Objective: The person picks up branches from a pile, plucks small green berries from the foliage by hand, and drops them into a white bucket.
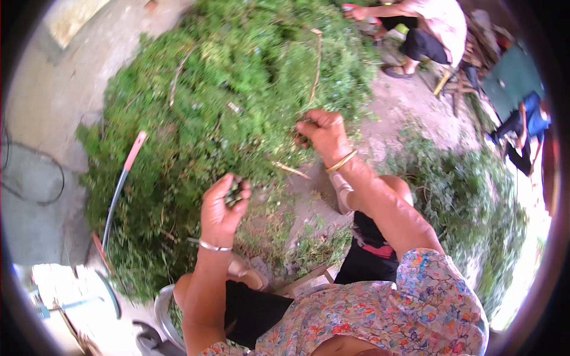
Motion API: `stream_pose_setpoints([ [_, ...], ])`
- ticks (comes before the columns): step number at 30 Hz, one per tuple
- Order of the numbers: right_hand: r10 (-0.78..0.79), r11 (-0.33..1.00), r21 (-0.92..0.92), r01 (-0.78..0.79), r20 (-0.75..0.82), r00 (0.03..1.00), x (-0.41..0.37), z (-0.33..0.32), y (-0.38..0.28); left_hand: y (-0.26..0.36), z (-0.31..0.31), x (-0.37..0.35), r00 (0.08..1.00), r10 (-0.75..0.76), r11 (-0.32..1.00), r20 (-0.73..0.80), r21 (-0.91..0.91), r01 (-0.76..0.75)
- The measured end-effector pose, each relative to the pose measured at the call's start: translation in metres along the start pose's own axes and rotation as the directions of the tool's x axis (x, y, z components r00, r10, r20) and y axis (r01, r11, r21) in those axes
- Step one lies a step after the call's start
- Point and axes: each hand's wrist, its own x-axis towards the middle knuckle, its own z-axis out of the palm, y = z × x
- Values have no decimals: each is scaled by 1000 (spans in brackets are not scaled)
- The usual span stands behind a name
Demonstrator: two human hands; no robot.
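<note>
In the head view my left hand (221, 207), with a silver bangle at the wrist, is curled round a small bunch of dark green plant bits (234, 193); their kind is too blurred to tell. Ahead and to the right, my right hand (326, 133) wears a gold bangle and has its fingers pinched together. What they hold, if anything, I cannot make out. Both hands are over the near edge of a large heap of cut green branches (231, 77). A thin bare twig (316, 65) runs up from near my right fingers, and a short pale stick (290, 169) lies between the hands.
A tool with a pink handle (135, 151) leans on the heap's left side. Another leafy pile (463, 196) lies to my right. One person (433, 29) sits at the top right; another in blue (531, 121) is farther off. A metal basin (165, 314) stands beside my left leg.
</note>
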Motion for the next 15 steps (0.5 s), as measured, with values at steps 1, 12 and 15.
stream_pose_setpoints([
  [1, -20, 1000, -7, 20, -42, 999, -3, -8, 1, 3, -4, 2, 1000, -5, 1000, 20, -1, 5],
  [12, -80, 992, 60, 114, -406, 910, -72, -130, -55, 73, 8, -60, 987, 159, 986, -39, -38, -160],
  [15, 64, 988, 155, 25, -542, 838, -106, -199, -37, 87, 9, -96, 969, 246, 969, 26, 29, -247],
])
